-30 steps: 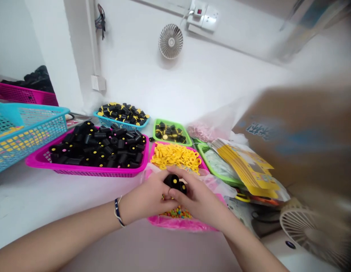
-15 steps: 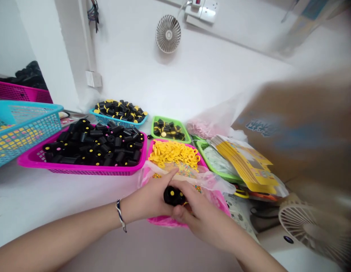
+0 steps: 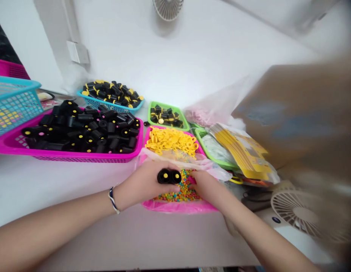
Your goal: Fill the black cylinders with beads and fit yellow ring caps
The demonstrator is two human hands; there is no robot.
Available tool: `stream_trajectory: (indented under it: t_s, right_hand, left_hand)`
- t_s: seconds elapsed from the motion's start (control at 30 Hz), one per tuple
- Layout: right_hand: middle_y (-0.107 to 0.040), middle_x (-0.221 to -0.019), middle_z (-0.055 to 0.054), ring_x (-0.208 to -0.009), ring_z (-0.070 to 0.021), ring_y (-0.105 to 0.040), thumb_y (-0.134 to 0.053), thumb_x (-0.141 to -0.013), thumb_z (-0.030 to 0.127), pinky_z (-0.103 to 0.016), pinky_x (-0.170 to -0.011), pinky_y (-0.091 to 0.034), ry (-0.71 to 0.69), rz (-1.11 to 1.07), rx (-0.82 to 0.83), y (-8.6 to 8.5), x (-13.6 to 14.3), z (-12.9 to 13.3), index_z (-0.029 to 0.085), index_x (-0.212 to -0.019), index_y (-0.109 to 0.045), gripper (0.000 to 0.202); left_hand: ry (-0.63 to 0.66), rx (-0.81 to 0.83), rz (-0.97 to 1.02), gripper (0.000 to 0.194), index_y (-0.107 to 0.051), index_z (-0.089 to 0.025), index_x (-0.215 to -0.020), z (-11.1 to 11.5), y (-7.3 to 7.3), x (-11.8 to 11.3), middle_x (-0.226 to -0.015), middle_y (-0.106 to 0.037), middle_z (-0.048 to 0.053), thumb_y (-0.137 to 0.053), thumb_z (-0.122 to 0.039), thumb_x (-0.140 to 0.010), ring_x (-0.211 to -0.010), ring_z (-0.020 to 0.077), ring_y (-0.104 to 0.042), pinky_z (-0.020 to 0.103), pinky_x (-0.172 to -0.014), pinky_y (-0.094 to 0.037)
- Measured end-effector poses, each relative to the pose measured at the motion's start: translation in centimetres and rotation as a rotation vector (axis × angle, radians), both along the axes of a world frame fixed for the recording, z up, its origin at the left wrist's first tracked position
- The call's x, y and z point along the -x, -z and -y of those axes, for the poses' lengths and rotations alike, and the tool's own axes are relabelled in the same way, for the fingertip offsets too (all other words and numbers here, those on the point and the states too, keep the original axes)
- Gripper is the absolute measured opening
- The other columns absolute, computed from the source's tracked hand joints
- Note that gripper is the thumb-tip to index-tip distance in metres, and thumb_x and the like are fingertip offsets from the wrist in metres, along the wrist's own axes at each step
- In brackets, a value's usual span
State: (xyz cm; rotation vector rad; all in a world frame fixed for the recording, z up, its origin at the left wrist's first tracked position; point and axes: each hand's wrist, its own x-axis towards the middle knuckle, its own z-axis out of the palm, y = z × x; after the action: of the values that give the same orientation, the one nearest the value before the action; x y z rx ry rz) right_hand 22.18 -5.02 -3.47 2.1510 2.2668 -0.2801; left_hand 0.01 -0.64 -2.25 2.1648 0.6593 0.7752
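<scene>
My left hand (image 3: 148, 180) is closed around a pair of black cylinders (image 3: 169, 176), side by side, with a yellow dot in the middle of each visible end. Under and beside it lies a heap of small multicoloured beads (image 3: 175, 194) in a pink basket lined with clear plastic (image 3: 181, 206). My right hand (image 3: 208, 187) reaches into the right side of the beads. Its thumb and a finger are apart, the fingertips at the beads; the other fingers are hidden.
Behind the beads is a heap of yellow rings (image 3: 171, 139). A magenta basket (image 3: 87, 155) of black cylinders stands left. Blue (image 3: 107, 104) and green (image 3: 185, 122) baskets hold black-and-yellow parts. Yellow cards (image 3: 240, 151), a fan (image 3: 300, 215) and a cardboard box (image 3: 291, 113) are right.
My right hand has left the black cylinders and moved down into the beads on the right. My left hand keeps the cylinders, now shown side by side. The view has tilted down.
</scene>
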Motion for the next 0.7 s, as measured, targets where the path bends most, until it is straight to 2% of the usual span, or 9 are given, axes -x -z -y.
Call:
stream_trajectory:
  t_s: [0.07,0.1,0.2,0.3,0.4,0.53,0.63,0.7]
  right_hand:
    - [-0.07,-0.09,-0.005,-0.083,-0.0156,-0.063,-0.053,-0.076,0.007,-0.026,-0.073,-0.045,-0.063,-0.041,0.005,-0.5,-0.4,0.1,0.016,-0.086,-0.065,0.019]
    - [-0.07,-0.09,-0.005,-0.083,-0.0157,-0.063,-0.052,-0.075,0.006,-0.025,-0.072,-0.044,-0.086,-0.056,0.004,-0.9,-0.5,0.2,0.017,-0.087,-0.065,0.021]
    - [-0.066,-0.075,-0.002,-0.067,-0.0143,-0.059,-0.055,-0.072,0.01,-0.023,-0.058,-0.041,-0.102,-0.092,0.003,-2.2,-0.9,0.6,0.018,-0.083,-0.061,0.015]
    - [-0.063,-0.072,0.0,-0.062,-0.0132,-0.056,-0.058,-0.073,0.018,-0.023,-0.056,-0.039,-0.081,-0.111,-0.019,-2.6,-0.8,0.7,0.018,-0.083,-0.058,0.01]
    - [-0.062,-0.074,-0.001,-0.061,-0.0124,-0.055,-0.056,-0.074,0.018,-0.023,-0.057,-0.039,-0.061,-0.098,-0.043,-2.4,-0.8,0.4,0.017,-0.082,-0.057,0.008]
    - [-0.062,-0.073,-0.004,-0.067,-0.0152,-0.057,-0.053,-0.071,0.009,-0.025,-0.062,-0.04,-0.036,-0.024,-0.064,-1.3,-1.0,-0.5,0.016,-0.078,-0.058,0.011]
    - [-0.064,-0.087,-0.011,-0.086,-0.0207,-0.059,-0.052,-0.07,0.002,-0.029,-0.075,-0.041,-0.04,0.037,-0.07,-0.5,-1.3,-1.2,0.014,-0.083,-0.06,0.02]
    - [-0.064,-0.095,-0.013,-0.091,-0.0207,-0.059,-0.048,-0.07,-0.004,-0.029,-0.079,-0.04,-0.044,0.055,-0.049,-0.1,-1.2,-1.5,0.014,-0.085,-0.061,0.026]
  left_hand:
    - [-0.035,-0.053,-0.031,0.028,-0.065,-0.026,-0.1,-0.7,0.2,0.2,-0.095,-0.071,-0.003,-0.068,-0.034,-0.073,-0.087,0.0167,-0.066,0.027,-0.077,-0.05]
    - [-0.046,-0.073,-0.05,0.027,-0.065,-0.026,-0.099,-1.1,0.3,0.2,-0.094,-0.071,-0.003,-0.067,-0.033,-0.074,-0.086,0.0168,-0.066,0.028,-0.077,-0.05]
    - [-0.027,-0.118,-0.099,0.03,-0.062,-0.024,-0.101,-2.0,1.1,0.3,-0.1,-0.07,0.0,-0.067,-0.033,-0.073,-0.093,0.0187,-0.065,0.029,-0.082,-0.05]
    - [0.02,-0.196,-0.132,0.031,-0.061,-0.022,-0.102,-2.2,1.7,0.2,-0.116,-0.064,0.005,-0.068,-0.029,-0.073,-0.112,0.024,-0.058,0.034,-0.094,-0.045]
    - [0.048,-0.26,-0.15,0.03,-0.061,-0.023,-0.101,-2.2,2.0,0.1,-0.132,-0.054,0.009,-0.069,-0.03,-0.073,-0.132,0.0291,-0.04,0.043,-0.104,-0.036]
    - [-0.008,-0.25,-0.111,0.03,-0.06,-0.022,-0.102,-2.4,2.1,0.2,-0.145,-0.04,0.01,-0.067,-0.033,-0.075,-0.142,0.0281,-0.018,0.047,-0.111,-0.026]
    - [-0.049,-0.257,-0.068,0.03,-0.062,-0.02,-0.099,-2.4,2.1,0.1,-0.149,-0.031,0.012,-0.068,-0.036,-0.074,-0.143,0.0286,-0.013,0.048,-0.114,-0.02]
    - [-0.07,-0.262,-0.039,0.031,-0.062,-0.019,-0.097,-2.3,1.9,0.0,-0.145,-0.038,0.012,-0.068,-0.038,-0.073,-0.142,0.0291,-0.015,0.049,-0.115,-0.017]
